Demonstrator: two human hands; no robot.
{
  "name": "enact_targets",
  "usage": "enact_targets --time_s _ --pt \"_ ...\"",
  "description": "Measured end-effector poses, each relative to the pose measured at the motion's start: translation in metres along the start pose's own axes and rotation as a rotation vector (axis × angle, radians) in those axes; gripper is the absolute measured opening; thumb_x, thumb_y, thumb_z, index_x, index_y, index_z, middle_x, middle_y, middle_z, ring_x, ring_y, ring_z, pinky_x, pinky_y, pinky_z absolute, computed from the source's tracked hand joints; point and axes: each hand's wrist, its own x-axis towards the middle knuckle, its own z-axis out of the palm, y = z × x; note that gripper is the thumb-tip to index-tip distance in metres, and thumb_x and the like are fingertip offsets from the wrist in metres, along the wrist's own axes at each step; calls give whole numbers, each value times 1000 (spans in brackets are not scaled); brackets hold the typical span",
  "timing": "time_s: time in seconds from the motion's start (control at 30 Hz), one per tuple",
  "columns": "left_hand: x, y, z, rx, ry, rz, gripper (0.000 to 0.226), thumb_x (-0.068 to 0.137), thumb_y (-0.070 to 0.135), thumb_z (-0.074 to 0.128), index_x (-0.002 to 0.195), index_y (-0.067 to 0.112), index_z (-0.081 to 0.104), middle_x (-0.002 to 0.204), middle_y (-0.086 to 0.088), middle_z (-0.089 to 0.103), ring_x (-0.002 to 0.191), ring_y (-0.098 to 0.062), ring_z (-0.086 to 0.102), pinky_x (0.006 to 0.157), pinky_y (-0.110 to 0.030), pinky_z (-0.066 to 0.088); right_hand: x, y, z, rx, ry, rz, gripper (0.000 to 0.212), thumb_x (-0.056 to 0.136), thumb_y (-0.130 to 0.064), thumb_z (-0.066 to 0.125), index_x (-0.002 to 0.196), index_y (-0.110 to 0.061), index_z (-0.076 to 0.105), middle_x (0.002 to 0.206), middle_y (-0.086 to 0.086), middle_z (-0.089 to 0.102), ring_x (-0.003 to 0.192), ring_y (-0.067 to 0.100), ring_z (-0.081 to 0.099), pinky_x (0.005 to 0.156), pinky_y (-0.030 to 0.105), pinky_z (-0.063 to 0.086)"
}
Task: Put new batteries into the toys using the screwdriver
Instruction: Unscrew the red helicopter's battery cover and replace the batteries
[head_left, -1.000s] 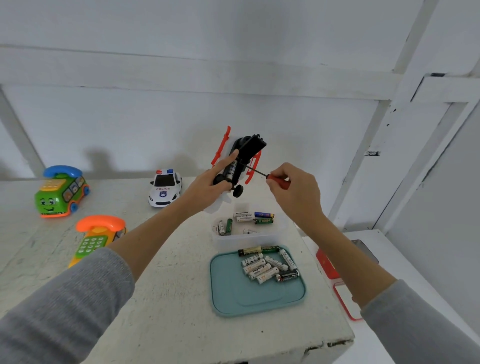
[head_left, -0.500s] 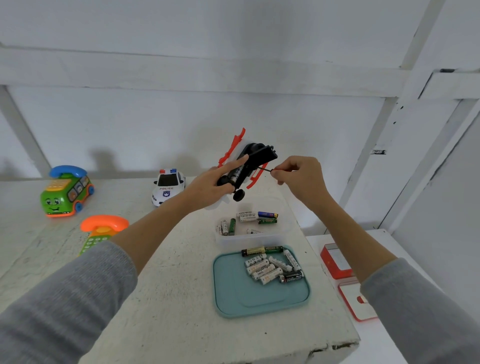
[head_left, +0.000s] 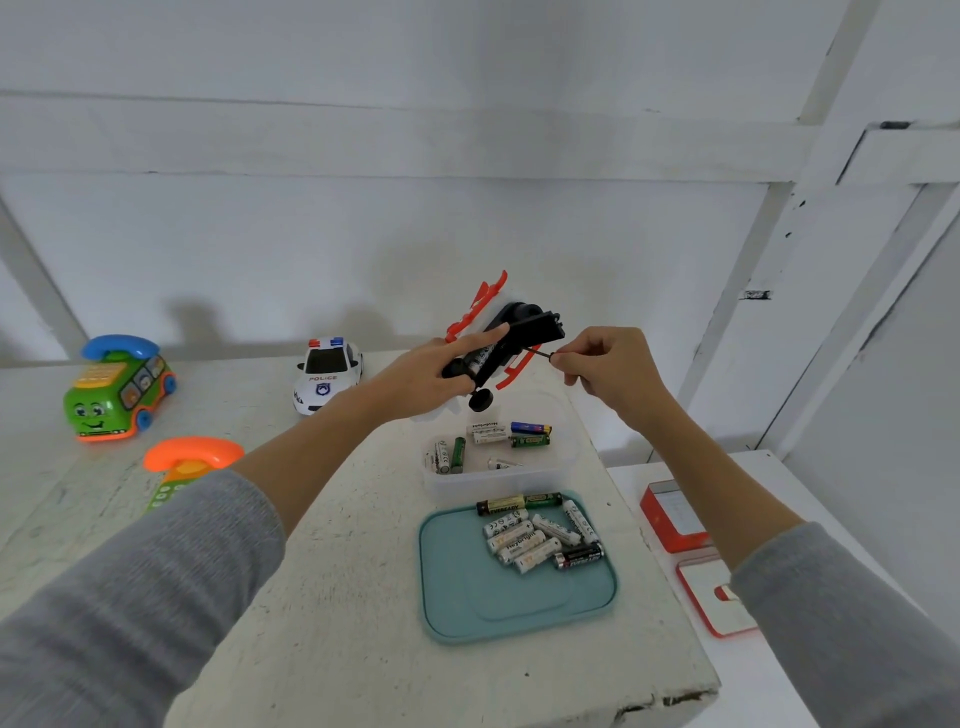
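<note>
Head-worn view, facing forward-down, near table (head_left: 337, 545)

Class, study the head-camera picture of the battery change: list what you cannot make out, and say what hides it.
- Screwdriver handle: head view, wrapped inside the right hand; only the thin shaft shows.
- Screw on the black toy: too small to see.
- Orange toy phone keypad: covered by the left sleeve.
- Red box: partly behind the right forearm.
</note>
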Motion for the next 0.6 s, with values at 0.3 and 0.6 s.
enact_targets --time_s 0.3,0.6 --pt "11 -7 0 128 -46 32 67 93 13 50 132 60 24 100 -11 50 84 -28 52 79 -36 46 0 13 -11 17 -9 36 7 78 -3 68 73 2 67 58 11 61 40 9 38 41 19 33" --pt "22 -11 -2 356 -138 62 66 95 19 49 137 58 17 122 -13 47 97 -27 52 88 -38 46 -2 29 -14 -126 -27 84 10 76 -3 69 67 -1 65 65 14 65 42 10 39 44 16 36"
